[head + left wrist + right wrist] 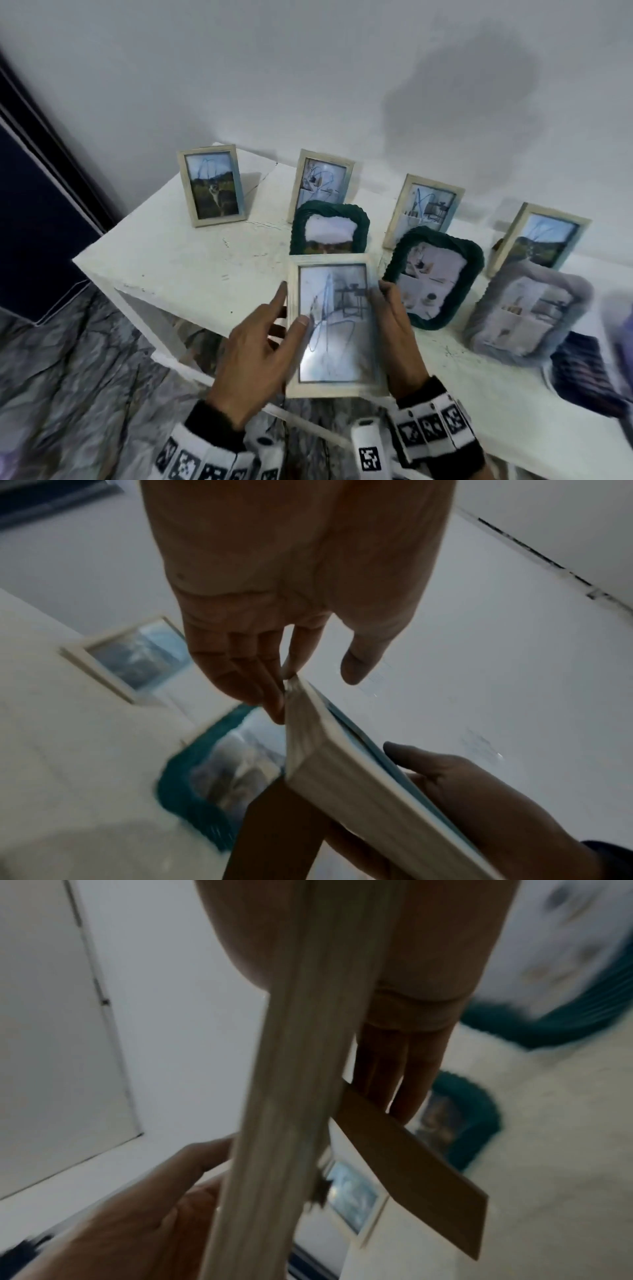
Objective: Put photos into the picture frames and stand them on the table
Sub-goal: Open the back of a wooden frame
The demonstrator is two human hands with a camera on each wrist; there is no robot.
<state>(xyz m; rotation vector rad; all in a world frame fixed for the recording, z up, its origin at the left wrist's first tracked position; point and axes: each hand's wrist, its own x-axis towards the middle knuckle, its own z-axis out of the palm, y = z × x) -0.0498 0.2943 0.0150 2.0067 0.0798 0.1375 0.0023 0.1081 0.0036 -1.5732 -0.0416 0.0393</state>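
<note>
I hold a white wooden picture frame over the table's front edge, with a scribbled-over room photo behind its glass. My left hand pinches its left side, thumb on the glass and fingers behind. My right hand grips the right edge, thumb in front. In the left wrist view my left fingertips touch the frame at its top corner. The right wrist view shows the frame edge-on, its brown back stand swung out.
Several filled frames stand on the white table: white ones at the back, two green knitted ones and a grey fluffy one. A dark striped thing lies at the right. Marbled floor is to the left.
</note>
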